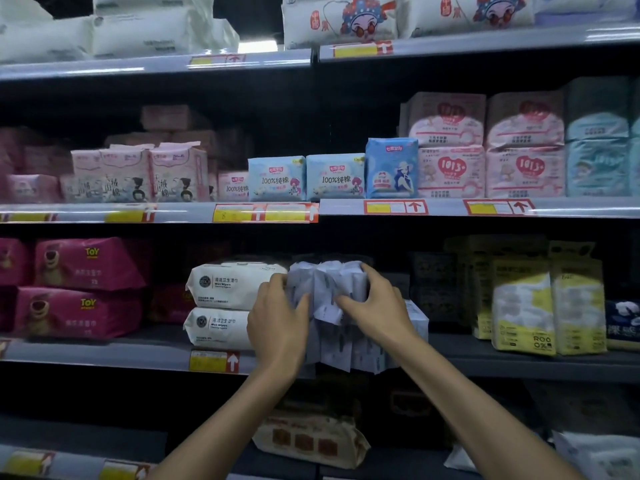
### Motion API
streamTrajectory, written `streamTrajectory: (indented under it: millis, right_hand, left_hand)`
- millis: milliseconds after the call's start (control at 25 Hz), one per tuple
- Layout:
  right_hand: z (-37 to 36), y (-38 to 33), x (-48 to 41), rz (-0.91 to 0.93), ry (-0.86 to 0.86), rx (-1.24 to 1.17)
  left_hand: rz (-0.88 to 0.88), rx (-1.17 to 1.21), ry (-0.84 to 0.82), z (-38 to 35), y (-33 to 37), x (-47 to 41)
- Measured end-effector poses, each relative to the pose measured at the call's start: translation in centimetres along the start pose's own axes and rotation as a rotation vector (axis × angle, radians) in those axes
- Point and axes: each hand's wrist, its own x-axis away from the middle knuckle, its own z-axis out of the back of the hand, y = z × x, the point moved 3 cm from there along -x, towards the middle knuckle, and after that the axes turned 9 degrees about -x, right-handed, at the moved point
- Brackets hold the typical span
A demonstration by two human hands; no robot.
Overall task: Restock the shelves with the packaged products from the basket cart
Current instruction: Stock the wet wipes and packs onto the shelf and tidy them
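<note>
Store shelf [457,351]: the pale pack [325,282] sits between both grips, just beside white wipes packs [228,285]. Left grip [277,327] and right grip [377,306] clasp its sides, fingers curled.

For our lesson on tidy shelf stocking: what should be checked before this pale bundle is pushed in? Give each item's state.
1. Grip on the pale bundle by left hand and right hand: ok.
2. Bundle fully on the shelf: lower packs hang past its edge, not ok.
3. Gap toward the yellow packs: ok.
4. Neighbouring white wipes packs stacked squarely: ok.
5. Depth behind bundle: cannot tell.
</note>
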Motion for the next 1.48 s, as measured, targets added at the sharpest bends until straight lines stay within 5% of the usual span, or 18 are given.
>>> streamTrajectory:
  millis: [480, 800, 880, 960, 1120, 1320, 1480]
  right_hand:
    - [-1.3, 1.1, -3.0, 0.011, -0.057, 0.004]
    - [-0.3, 0.5, -0.6, -0.015, -0.033, -0.084]
    - [1.0, 1.0, 0.6, 0.025, 0.018, -0.086]
    - [2.9, 2.6, 1.8, 0.093, 0.186, -0.068]
    - [5.1, 8.1, 4.2, 0.014, 0.420, -0.091]
    - [2.7, 12.0, 5.4, -0.087, 0.206, -0.144]
    - [0.3, 11.8, 4.8, -0.034, 0.329, 0.115]
  left_hand:
    - [0.134, 0.008, 0.011, -1.6, -1.6, -2.7]
    - [0.044, -0.054, -0.092, -0.1, -1.5, -1.6]
    - [-0.074, -0.136, 0.004, 0.7, -1.4, 0.2]
    - [-0.370, -0.239, 0.119, 1.0, -1.0, 2.6]
    - [-0.914, -0.514, -0.026, -2.8, -1.8, 6.1]
    - [-0.911, -0.640, -0.174, -6.3, -3.5, 6.4]
    - [-0.885, -0.620, -0.133, -7.4, -4.8, 6.2]
